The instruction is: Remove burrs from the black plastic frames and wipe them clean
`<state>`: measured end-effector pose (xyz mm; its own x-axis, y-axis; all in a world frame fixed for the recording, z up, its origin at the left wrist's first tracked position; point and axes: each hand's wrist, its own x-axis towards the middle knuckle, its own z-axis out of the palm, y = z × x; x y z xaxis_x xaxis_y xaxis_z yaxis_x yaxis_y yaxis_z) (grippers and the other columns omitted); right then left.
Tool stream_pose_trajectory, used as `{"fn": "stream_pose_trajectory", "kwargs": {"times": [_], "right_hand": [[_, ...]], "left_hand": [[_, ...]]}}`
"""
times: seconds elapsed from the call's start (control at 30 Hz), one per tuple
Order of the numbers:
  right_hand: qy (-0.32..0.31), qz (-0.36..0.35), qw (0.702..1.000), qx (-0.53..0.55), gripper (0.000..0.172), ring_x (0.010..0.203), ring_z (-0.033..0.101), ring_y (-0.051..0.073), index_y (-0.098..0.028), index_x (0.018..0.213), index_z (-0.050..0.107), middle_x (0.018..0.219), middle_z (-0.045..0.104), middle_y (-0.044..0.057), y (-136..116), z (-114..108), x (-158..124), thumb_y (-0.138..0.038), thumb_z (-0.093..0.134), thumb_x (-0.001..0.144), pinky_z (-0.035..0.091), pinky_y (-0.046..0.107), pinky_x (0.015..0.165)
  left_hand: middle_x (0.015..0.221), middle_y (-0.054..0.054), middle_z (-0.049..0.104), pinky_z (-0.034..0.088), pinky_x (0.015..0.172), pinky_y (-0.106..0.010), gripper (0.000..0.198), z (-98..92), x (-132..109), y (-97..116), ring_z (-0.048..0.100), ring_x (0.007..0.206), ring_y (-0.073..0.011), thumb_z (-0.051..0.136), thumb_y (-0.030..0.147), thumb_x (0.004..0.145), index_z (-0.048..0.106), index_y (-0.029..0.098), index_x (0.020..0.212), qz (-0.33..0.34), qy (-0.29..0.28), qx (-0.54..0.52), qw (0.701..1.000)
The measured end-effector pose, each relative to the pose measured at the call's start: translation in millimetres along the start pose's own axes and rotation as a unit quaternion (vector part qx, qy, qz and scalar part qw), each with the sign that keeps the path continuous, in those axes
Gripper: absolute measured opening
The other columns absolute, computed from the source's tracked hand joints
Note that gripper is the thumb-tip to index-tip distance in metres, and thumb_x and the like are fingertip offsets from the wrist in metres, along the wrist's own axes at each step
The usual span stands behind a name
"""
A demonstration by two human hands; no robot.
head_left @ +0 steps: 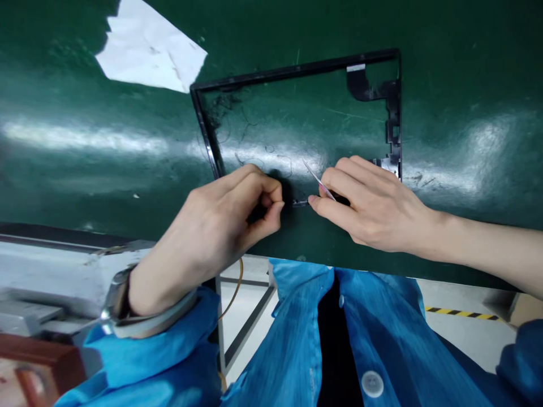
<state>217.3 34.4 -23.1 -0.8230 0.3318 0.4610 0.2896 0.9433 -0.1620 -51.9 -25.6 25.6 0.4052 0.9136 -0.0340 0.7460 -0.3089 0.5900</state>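
Observation:
A thin black rectangular frame (297,71) lies flat on the green belt surface (85,169). Its near edge is hidden under my hands. My left hand (216,226) is curled, fingertips pinched together on the frame's near edge. My right hand (365,203) grips slim metal tweezers (316,178), whose upper end sticks out above the fingers; the tips point at a small dark piece (300,203) between the two hands. A black bracket part (392,107) sits in the frame's far right corner.
A torn white sheet (148,48) lies on the belt at the far left. A grey metal rail (55,271) borders the belt's near left side. My blue coat (322,339) fills the lower view; floor with yellow-black tape (462,312) shows below.

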Motion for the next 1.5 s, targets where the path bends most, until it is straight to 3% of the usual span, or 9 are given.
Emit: {"fn": "stream_pose_trajectory", "kwargs": {"times": [0.23,0.37,0.47,0.57,0.7,1.1,1.3,1.4,1.5], "right_hand": [[0.013,-0.008,1.0,-0.002,0.029,0.098,0.058,0.019,-0.015,0.102,0.064,0.105,0.065,0.006,3.0,-3.0,0.5,0.0,0.042,0.114,0.052,0.033,0.081],[-0.004,-0.004,1.0,0.008,0.03,0.102,0.059,0.02,-0.014,0.106,0.065,0.11,0.067,0.007,3.3,-2.3,-1.0,-0.002,0.039,0.116,0.055,0.035,0.084],[-0.004,-0.005,1.0,0.01,0.024,0.104,0.061,0.019,-0.013,0.107,0.065,0.116,0.068,0.009,2.8,-1.4,-1.9,-0.004,0.044,0.116,0.057,0.035,0.086],[0.001,-0.005,1.0,0.007,0.024,0.105,0.062,0.019,-0.014,0.107,0.064,0.115,0.069,0.009,1.9,-1.5,-1.8,-0.003,0.044,0.116,0.059,0.035,0.088],[-0.004,0.002,1.0,0.003,0.027,0.104,0.064,0.018,-0.015,0.104,0.063,0.114,0.069,0.007,0.4,-2.2,-0.8,-0.003,0.042,0.116,0.062,0.035,0.09],[-0.004,0.001,1.0,-0.004,0.022,0.104,0.066,0.019,-0.014,0.104,0.063,0.116,0.071,0.009,0.3,-2.1,0.2,-0.006,0.048,0.116,0.061,0.034,0.087],[-0.025,0.016,0.999,0.014,0.027,0.109,0.064,0.019,-0.014,0.107,0.064,0.122,0.07,0.009,-0.4,-0.7,-1.5,-0.007,0.041,0.119,0.061,0.037,0.091],[-0.026,0.01,0.999,0.023,0.027,0.11,0.063,0.019,-0.014,0.108,0.064,0.123,0.07,0.01,0.5,-1.2,-1.6,-0.007,0.04,0.119,0.061,0.037,0.091],[-0.022,0.01,1.0,0.017,0.027,0.107,0.063,0.019,-0.014,0.106,0.064,0.119,0.07,0.01,1.0,-1.5,-1.5,-0.007,0.041,0.118,0.059,0.036,0.088]], "left_hand": [[0.108,0.002,0.079,0.056,0.067,-0.022,0.004,22.7,-2.2,5.8,0.069,0.076,-0.0087,0.061,0.025,0.115,0.061,0.026,0.111,0.008,0.057,-0.053,0.997],[0.099,0.005,0.079,0.051,0.061,-0.025,0.004,19.0,-5.2,7.3,0.065,0.067,-0.0083,0.065,0.032,0.117,0.067,0.028,0.119,-0.028,0.083,-0.014,0.996],[0.107,0.006,0.083,0.059,0.075,-0.027,0.011,10.9,-9.9,7.1,0.073,0.081,-0.0097,0.073,0.023,0.114,0.074,0.03,0.122,-0.008,0.11,0.036,0.993],[0.13,0.001,0.085,0.064,0.096,-0.04,0.029,12.7,-16.2,5.4,0.08,0.111,-0.0201,0.078,0.021,0.11,0.075,0.034,0.136,0.024,0.1,0.075,0.992],[0.127,0.0,0.087,0.06,0.086,-0.048,0.039,28.7,-23.4,1.1,0.08,0.103,-0.0253,0.084,0.018,0.104,0.074,0.037,0.137,0.044,0.117,0.125,0.984],[0.106,-0.004,0.087,0.046,0.067,-0.042,0.023,47.8,-15.8,0.4,0.07,0.079,-0.02,0.086,0.01,0.098,0.075,0.023,0.114,0.15,0.223,0.223,0.937],[0.111,-0.006,0.083,0.052,0.077,-0.042,0.008,48.8,-18.4,-10.1,0.074,0.091,-0.0211,0.066,0.021,0.113,0.071,0.026,0.117,0.105,0.223,0.172,0.954],[0.099,-0.005,0.078,0.057,0.079,-0.042,0.02,41.6,-23.3,-10.6,0.075,0.092,-0.0206,0.053,0.03,0.119,0.066,0.025,0.105,0.078,0.243,0.125,0.959],[0.1,-0.002,0.078,0.062,0.086,-0.045,0.022,31.9,-25.9,-2.7,0.078,0.097,-0.0192,0.053,0.025,0.119,0.067,0.025,0.102,0.018,0.234,0.088,0.968]]}}
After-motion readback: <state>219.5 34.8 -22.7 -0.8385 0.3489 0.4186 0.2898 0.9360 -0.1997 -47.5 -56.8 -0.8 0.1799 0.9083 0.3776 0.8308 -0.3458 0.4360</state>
